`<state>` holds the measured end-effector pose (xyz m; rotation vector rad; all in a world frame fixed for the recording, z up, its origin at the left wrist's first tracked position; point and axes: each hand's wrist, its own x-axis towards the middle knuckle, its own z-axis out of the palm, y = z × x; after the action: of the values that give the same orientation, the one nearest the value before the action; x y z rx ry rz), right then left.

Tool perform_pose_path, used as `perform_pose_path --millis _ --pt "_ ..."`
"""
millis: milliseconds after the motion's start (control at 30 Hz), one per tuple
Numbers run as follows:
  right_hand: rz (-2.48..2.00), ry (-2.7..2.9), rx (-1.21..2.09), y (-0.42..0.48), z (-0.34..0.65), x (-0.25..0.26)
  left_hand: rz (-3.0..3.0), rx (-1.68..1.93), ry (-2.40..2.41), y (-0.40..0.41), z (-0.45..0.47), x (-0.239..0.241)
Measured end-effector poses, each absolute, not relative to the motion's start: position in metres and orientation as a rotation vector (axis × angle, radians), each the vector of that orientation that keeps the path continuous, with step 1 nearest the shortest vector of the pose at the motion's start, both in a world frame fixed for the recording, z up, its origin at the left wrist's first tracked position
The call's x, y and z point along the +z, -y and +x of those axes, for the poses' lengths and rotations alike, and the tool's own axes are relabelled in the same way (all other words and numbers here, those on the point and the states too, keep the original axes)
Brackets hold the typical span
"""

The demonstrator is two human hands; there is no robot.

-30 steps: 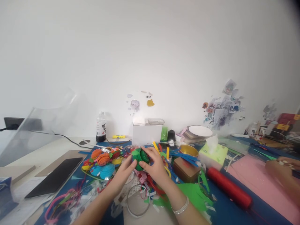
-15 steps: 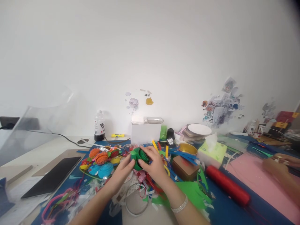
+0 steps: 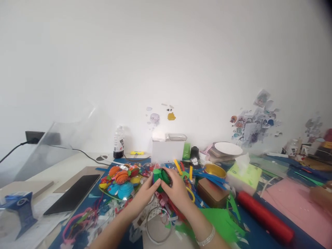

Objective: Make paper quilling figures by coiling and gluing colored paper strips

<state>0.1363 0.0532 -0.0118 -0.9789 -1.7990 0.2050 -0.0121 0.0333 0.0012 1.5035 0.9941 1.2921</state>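
Note:
Between my two hands is a rounded green craft piece [image 3: 161,177] with a ribbed, coiled-looking part on its right. My left hand [image 3: 147,189] grips its left side, thumb across the front. On the right side, my right hand [image 3: 177,188] wraps round it, with the thumb in front and the fingers over the top and back. Both hands are closed on this piece, held above the cluttered table. Below them lie a grey ring-shaped hoop [image 3: 158,238] and pink and red scraps. Left of my left hand, orange, blue and red coiled pieces [image 3: 121,178] sit in a heap.
A brown tin [image 3: 212,193], a gold round tin [image 3: 214,170], a tissue box [image 3: 245,178] and a red roll [image 3: 266,217] stand to the right. Green felt [image 3: 220,221] lies nearer. On the left are a black tablet [image 3: 72,194] and a bottle [image 3: 119,142]. A co-worker's hand [image 3: 323,197] shows at far right.
My view has turned slightly left, so things appear shifted right. My hands stay on the green piece; my right fingers sit more behind it, and its ribbed part has turned more edge-on.

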Motion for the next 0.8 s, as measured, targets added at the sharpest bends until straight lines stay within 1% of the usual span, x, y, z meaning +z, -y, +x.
perform_pose_path --millis 267,633,800 --pt "-1.008 1.955 0.107 -0.050 0.135 -0.009 1.534 1.287 -1.044 -0.030 -0.007 0.003" --pt "-1.021 1.952 -0.011 -0.049 0.134 -0.009 1.697 1.240 -1.008 -0.042 -0.011 -0.011" --pt "-1.059 1.944 -0.023 -0.047 0.134 -0.007 1.677 1.271 -1.009 -0.045 -0.010 -0.013"
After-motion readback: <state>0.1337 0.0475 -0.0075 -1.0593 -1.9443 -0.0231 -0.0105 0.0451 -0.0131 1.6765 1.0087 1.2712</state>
